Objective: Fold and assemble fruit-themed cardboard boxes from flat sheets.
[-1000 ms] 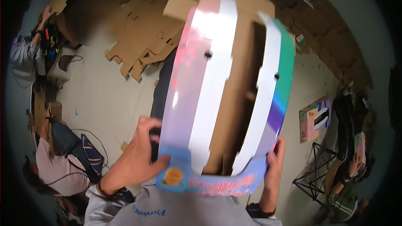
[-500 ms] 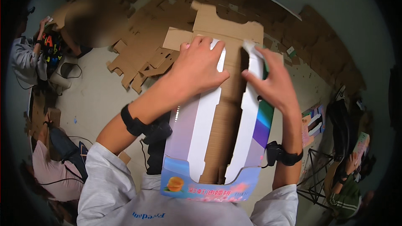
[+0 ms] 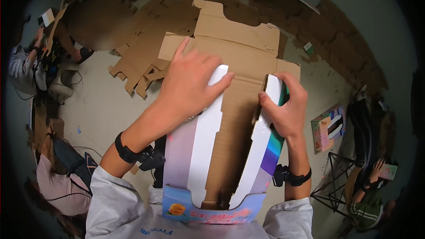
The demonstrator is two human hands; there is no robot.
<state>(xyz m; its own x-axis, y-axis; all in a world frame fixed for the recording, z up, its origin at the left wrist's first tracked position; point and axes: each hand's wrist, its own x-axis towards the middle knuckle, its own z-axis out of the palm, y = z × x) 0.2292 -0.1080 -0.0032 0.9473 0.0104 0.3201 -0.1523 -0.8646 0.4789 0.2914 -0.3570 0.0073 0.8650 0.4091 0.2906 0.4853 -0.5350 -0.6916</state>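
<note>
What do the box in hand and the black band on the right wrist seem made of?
Box: apparently corrugated cardboard; its brown inside looks ribbed, and glints on the white right flap suggest a glossy coating. Black band: matte, perhaps fabric or rubber; it curves smoothly, but no clear texture shows.

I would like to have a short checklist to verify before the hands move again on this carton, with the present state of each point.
1. Right grip holds the right white flap: ok, thumb at its inner edge.
2. Left grip firmly closed on the carton: cannot tell; the thumb reaches over the left white flap, other fingers partly hidden.
3. Near end panel stands across its end: ok.
4. Far end panel raised: not ok, it extends outward, away from the person.
5. Space beneath both white flaps checked: cannot tell, they cover it.
</note>
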